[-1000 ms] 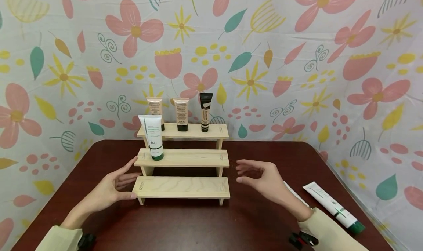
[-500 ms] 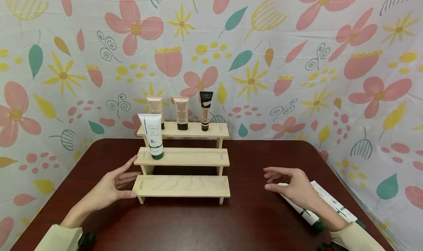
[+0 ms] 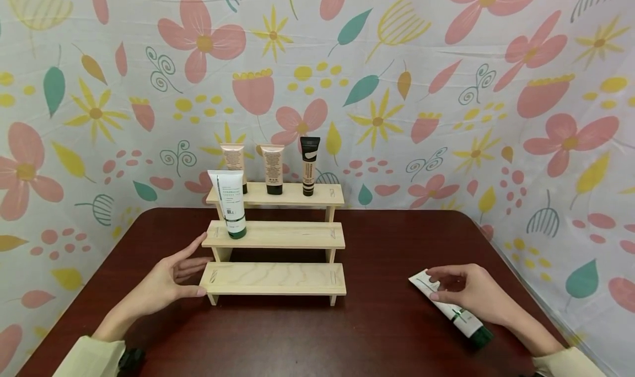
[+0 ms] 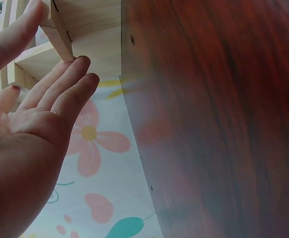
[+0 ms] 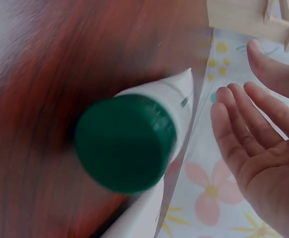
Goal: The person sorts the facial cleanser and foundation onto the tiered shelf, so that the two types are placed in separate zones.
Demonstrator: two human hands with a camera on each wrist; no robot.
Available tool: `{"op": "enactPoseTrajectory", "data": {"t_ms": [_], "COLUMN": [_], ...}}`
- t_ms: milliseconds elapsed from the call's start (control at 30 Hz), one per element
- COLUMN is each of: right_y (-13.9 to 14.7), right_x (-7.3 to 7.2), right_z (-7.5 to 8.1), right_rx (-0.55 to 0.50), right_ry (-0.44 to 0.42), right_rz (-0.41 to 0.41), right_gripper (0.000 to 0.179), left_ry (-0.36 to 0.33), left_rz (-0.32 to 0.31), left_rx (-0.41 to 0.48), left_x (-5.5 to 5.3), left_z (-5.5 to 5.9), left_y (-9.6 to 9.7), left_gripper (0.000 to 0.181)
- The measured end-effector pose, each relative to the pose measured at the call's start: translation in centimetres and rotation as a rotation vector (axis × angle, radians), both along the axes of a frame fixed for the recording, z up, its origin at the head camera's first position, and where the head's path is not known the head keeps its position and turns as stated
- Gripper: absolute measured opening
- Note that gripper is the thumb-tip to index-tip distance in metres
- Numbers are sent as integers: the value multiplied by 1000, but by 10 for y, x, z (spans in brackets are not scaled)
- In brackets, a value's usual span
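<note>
My left hand touches the left side of a three-tier wooden stand, fingers stretched along it and thumb at the bottom tier's corner. On the middle tier's left end, a white tube with a green cap stands upright on its cap. My right hand hovers over another white tube lying on the table, its loosely bent fingers overlapping it in the head view. In the right wrist view nothing lies between those fingers; that tube's green cap looms close, with another white tube partly visible below.
Along the top tier stand two beige tubes, one at the left and one in the middle, plus a slim black-and-beige tube. A floral cloth hangs behind the dark red table.
My right hand has moved right and toward me, from beside the stand to over the lying white tube. The other lying tube is now hidden in the head view. My left hand stays put.
</note>
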State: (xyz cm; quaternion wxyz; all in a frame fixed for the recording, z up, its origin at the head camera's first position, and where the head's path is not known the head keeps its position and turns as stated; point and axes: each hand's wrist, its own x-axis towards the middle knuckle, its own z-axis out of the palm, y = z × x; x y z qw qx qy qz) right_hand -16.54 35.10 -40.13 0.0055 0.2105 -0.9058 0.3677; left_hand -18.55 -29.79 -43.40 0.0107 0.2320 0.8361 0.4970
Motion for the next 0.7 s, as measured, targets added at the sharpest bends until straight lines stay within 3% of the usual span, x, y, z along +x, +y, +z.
{"op": "enactPoseTrajectory", "data": {"t_ms": [333,500,700], "right_y": [24,31,37], "right_x": [2,1,-1], "right_z": [-5,-6,-7], "right_rx": [35,69,71], "right_ry": [-125,-134,-233], "right_rz": [22,23,5], "right_gripper": [46,52,61], "left_ry": [1,0,-3], "left_rz": [-11,-10,-5], "left_rx": [11,5,1], "left_x": [0,0,1], "left_z": [0,1,2], "left_y": [0,1,1], "left_gripper": [110,110,111]}}
